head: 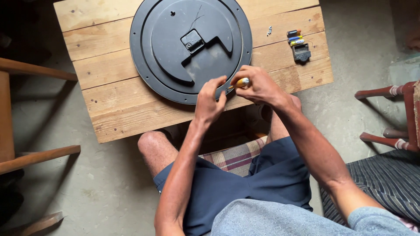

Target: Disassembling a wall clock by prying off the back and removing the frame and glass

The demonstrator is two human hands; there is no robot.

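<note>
A round black wall clock (175, 65) lies face down on a low wooden table (109, 105), its small square movement (192, 41) in the middle. My right hand (258, 85) is closed around a screwdriver with a yellow handle (242, 81) at the clock's near rim. My left hand (209, 101) is right beside it, fingertips pinched at the screwdriver's tip on the rim. Whether the fingers hold a screw I cannot tell.
At the table's far right lie three small batteries (295, 37), a small dark clock part (301, 53) and a screw (269, 30). Wooden chairs stand at the left (26, 113) and right (393, 113). A striped cushion (385, 183) lies on the concrete floor.
</note>
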